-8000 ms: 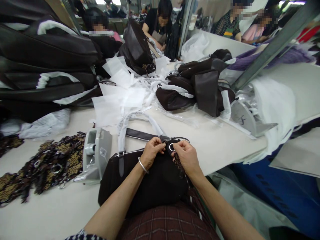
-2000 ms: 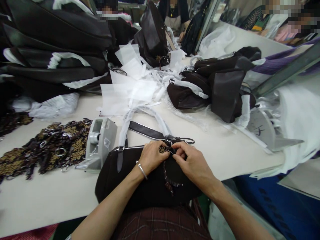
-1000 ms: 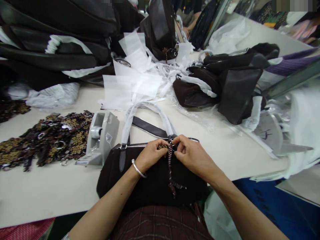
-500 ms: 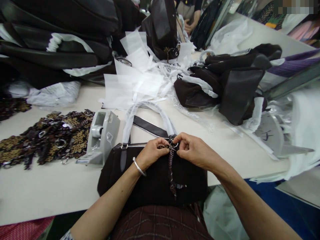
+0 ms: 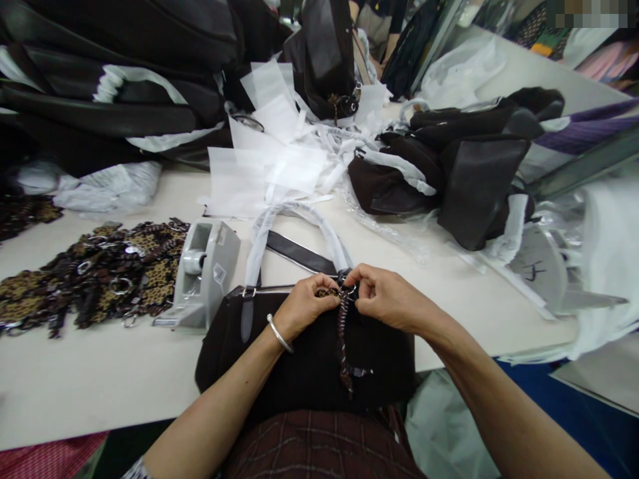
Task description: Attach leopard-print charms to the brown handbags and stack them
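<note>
A dark bag [image 5: 309, 359] lies at the table's front edge, its looped handle [image 5: 319, 223] wrapped in white material. My left hand [image 5: 307, 306] pinches a small leopard-patterned piece at the bag's top edge. Close beside it, my right hand [image 5: 384, 297] has thumb and forefinger closed on a metal ring near the handle's base. From between my hands a braided dark charm [image 5: 342, 332] hangs down over the bag's front. The exact grip at the fingertips is partly hidden.
Left of the bag stands a grey tape dispenser [image 5: 207, 273], beside a pile of leopard-patterned charms [image 5: 120, 279]. White sheets [image 5: 249, 179] lie behind. More dark bags [image 5: 479, 179] rest at the right and back left. Another person [image 5: 382, 30] is at the far side.
My hands have stayed at nearly the same spot on the bag, with only slight finger movement. At the far side, the other person's hands have shifted.
</note>
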The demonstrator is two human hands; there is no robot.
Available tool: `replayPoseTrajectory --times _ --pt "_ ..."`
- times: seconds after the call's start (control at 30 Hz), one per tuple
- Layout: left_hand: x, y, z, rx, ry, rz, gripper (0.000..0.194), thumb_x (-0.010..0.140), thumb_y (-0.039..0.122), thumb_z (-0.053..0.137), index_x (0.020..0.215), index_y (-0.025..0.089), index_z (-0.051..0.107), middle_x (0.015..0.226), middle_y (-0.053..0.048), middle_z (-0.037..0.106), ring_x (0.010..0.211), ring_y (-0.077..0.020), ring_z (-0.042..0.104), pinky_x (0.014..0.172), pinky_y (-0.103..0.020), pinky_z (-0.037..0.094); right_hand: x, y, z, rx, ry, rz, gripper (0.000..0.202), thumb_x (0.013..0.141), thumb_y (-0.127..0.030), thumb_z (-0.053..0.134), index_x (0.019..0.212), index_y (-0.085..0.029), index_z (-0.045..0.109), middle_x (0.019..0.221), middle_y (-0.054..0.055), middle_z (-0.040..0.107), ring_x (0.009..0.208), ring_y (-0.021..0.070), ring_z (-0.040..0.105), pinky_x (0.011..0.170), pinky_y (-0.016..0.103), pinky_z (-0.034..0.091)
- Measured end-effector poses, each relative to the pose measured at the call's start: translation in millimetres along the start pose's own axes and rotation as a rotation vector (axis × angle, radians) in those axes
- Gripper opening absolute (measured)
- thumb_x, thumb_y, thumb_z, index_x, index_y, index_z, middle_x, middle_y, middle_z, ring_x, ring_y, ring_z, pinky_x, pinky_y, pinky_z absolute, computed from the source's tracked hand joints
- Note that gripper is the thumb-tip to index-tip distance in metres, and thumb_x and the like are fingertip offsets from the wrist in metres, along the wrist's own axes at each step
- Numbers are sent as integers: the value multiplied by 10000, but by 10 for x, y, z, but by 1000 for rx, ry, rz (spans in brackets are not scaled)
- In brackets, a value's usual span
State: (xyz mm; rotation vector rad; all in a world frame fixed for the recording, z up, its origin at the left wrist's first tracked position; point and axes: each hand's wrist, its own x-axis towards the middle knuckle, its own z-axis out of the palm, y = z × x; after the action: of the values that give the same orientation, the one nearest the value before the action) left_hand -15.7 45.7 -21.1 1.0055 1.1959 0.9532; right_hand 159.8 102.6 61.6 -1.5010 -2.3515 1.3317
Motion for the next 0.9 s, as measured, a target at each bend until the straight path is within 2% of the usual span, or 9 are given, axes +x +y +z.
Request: replayPoseTrajectory --times 0.23,0.4,0.57,0.67,0.83,0.9 --pt "-6 8 28 1 12 -1 173 728 200 682 881 150 622 785 11 616 712 -106 535 705 -232 397 92 8 -6 -14 -29 -13 314 658 -84 571 941 -209 623 631 -53 567 503 87 459 467 203 275" --pt "-10 10 39 -28 35 8 165 729 193 684 880 148 634 799 5 635 735 -113 565 718 -234 409 133 93 19 -3 -8 -54 260 706 -106 571 935 -216 624 648 -50 591 531 93 489 483 203 292" --pt "-15 7 32 -49 44 34 248 751 203 675 997 174 666 902 -16 687 818 -139 607 782 -250 428 77 123 39 -15 16 -93 198 763 -138 587 930 -233 632 669 -51 612 584 105 541 522 209 323" --pt "-14 -1 35 -24 54 30 221 755 209 671 973 174 685 892 -15 692 807 -138 605 771 -247 424 12 106 62 -108 47 -151 232 800 -125 577 978 -256 645 686 -53 618 612 113 557 570 221 365" --pt "-5 -21 43 -40 74 29 149 744 215 680 881 156 670 838 -10 672 766 -126 584 735 -237 418 -73 110 121 -346 116 -350 301 860 -109 570 1117 -252 636 942 8 680 867 166 611 784 278 436" --pt "-3 -11 43 -89 67 8 139 736 220 690 851 151 654 798 -2 655 718 -111 568 695 -226 411 -91 114 138 -449 120 -396 276 880 -110 559 1115 -228 640 964 36 674 902 184 606 812 296 437"
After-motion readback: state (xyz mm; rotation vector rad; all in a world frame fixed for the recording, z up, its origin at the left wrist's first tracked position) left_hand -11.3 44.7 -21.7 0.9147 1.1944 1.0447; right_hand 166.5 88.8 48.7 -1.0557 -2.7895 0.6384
